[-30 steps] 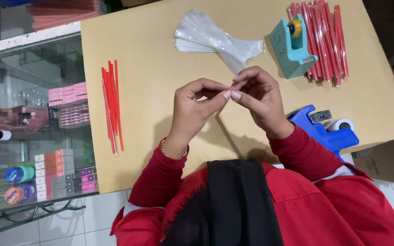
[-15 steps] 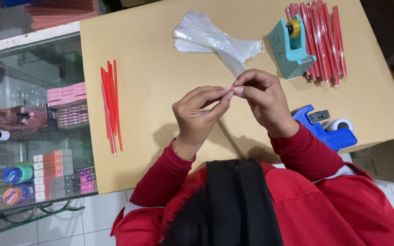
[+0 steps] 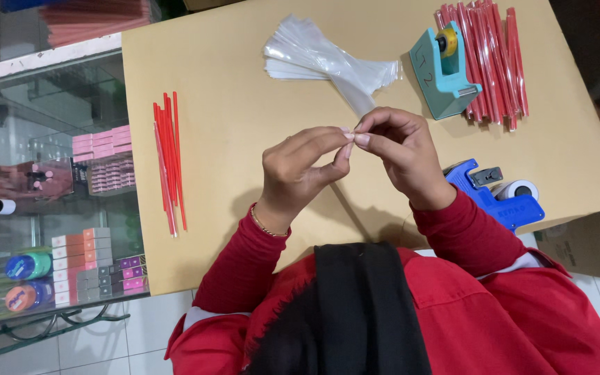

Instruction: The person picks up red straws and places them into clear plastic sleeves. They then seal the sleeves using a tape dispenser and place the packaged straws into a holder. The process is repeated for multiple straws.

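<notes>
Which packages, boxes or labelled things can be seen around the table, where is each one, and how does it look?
Clear plastic sleeves: fanned pile, far middle of the table.
Filled red packets: long narrow pile, far right, behind the teal tape dispenser.
Pink boxes: small stacked rows inside the glass cabinet, left.
Orange, grey and purple boxes: lower cabinet shelf.
Blue and green round tubs: beside those boxes.
</notes>
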